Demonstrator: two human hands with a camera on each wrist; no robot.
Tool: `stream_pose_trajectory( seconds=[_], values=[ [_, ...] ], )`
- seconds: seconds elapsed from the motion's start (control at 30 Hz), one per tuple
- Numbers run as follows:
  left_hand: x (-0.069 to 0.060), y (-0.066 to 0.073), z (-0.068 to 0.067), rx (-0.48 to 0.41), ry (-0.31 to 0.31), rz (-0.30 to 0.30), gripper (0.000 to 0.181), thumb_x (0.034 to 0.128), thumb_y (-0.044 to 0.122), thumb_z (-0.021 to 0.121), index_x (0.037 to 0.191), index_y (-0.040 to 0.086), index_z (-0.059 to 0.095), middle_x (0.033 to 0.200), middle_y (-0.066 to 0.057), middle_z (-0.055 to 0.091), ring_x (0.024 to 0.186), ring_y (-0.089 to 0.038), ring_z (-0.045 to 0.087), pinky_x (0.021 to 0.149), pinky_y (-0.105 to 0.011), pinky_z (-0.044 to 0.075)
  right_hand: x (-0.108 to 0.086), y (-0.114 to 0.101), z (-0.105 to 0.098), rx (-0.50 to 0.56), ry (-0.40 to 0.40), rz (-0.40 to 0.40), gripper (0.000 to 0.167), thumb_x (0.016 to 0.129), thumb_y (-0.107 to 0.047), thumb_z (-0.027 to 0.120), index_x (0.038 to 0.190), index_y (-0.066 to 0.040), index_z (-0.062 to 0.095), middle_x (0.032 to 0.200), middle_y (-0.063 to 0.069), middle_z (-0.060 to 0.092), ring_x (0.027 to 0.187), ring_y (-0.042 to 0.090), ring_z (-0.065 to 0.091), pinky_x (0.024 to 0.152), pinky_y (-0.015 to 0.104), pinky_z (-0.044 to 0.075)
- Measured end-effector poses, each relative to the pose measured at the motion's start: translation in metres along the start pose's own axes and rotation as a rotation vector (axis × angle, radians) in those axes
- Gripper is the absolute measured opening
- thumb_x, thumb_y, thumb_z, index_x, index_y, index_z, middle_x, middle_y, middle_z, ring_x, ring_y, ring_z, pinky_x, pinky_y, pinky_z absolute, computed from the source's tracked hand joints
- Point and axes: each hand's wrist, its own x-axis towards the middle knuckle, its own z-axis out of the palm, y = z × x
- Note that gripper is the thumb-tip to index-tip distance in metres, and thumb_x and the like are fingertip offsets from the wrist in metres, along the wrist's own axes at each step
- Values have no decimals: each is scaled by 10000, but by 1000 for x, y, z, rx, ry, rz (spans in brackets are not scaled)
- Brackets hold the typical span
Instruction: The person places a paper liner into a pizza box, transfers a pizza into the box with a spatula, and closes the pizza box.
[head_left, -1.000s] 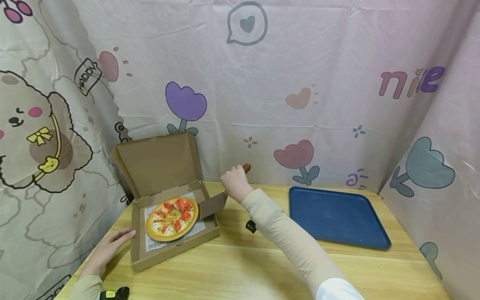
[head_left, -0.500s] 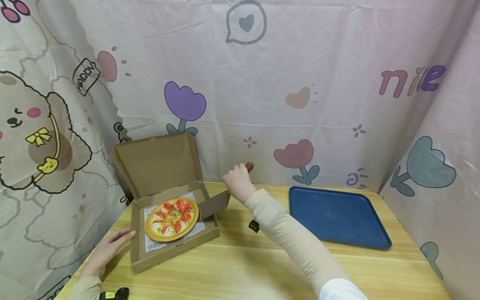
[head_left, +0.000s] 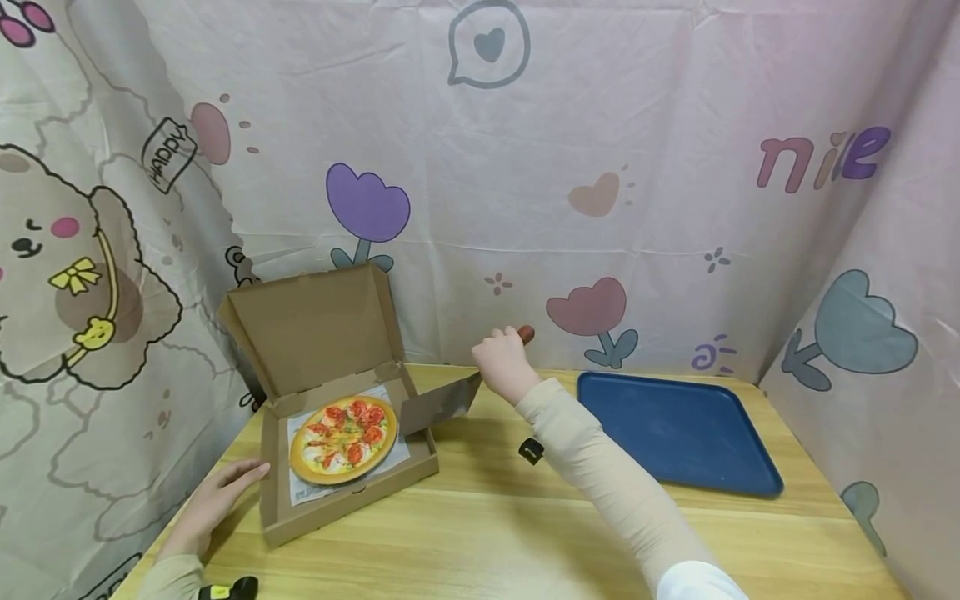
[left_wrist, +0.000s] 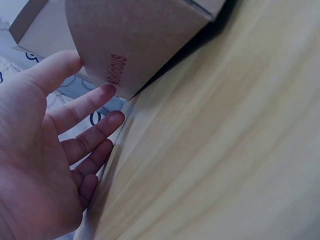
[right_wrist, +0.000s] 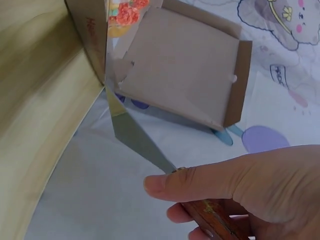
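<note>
In the head view a round pizza with red and white toppings lies on printed paper in a cardboard pizza box, its lid raised at the back. My right hand grips the wooden handle of a metal spatula. The flat blade reaches over the box's right wall, its end close to the pizza's right edge; whether they touch I cannot tell. The right wrist view shows my thumb along the handle. My left hand is at the box's left side, fingers loosely extended, fingertips against the wall in the left wrist view.
A blue tray lies at the right of the wooden table. Patterned curtains hang behind and along both sides. A black wrist device hangs by the right sleeve.
My right hand has drawn the spatula to the right, so more of its blade shows outside the box. The left hand, pizza and box stay about where they were.
</note>
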Motion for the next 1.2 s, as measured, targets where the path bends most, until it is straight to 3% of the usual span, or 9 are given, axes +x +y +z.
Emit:
stream_pose_trajectory(
  seconds=[0.27, 0.5, 0.77, 0.97, 1.2],
  values=[
    [2, -1, 0, -32, 3, -19, 927, 931, 642, 475, 1515, -36, 230, 1572, -300, 174, 1438, -488, 154, 1126, -669, 182, -14, 21, 18, 88, -4, 36, 140, 804, -77, 727, 698, -166, 705, 759, 4, 705, 766, 214, 592, 713, 351, 422],
    [1, 1, -1, -33, -10, -29, 955, 920, 661, 476, 1519, -36, 214, 1574, -306, 152, 1439, -498, 129, 1123, -681, 168, -31, 41, 31, 212, 32, 50, 189, 705, -122, 825, 615, -180, 669, 682, -12, 666, 705, 218, 570, 654, 357, 411],
    [0, 3, 0, -28, -8, -24, 925, 932, 639, 477, 1513, -39, 234, 1572, -301, 172, 1439, -491, 145, 1123, -674, 180, -57, 69, 50, 275, 8, 101, 251, 682, -84, 777, 571, -193, 582, 632, -33, 597, 667, 198, 521, 625, 354, 371],
    [1, 3, 1, -21, -7, -27, 919, 942, 632, 464, 1511, -48, 225, 1567, -312, 166, 1433, -492, 154, 1132, -665, 176, -81, 92, 62, 275, 12, 158, 218, 704, -61, 730, 599, -203, 602, 638, -29, 583, 653, 204, 510, 610, 368, 392],
    [2, 1, 0, -15, -6, -24, 904, 951, 621, 458, 1511, -50, 223, 1566, -316, 161, 1431, -493, 159, 1129, -666, 181, -109, 121, 67, 305, -7, 230, 145, 728, -137, 811, 712, -205, 684, 708, -21, 624, 677, 210, 536, 602, 365, 398]
  ],
)
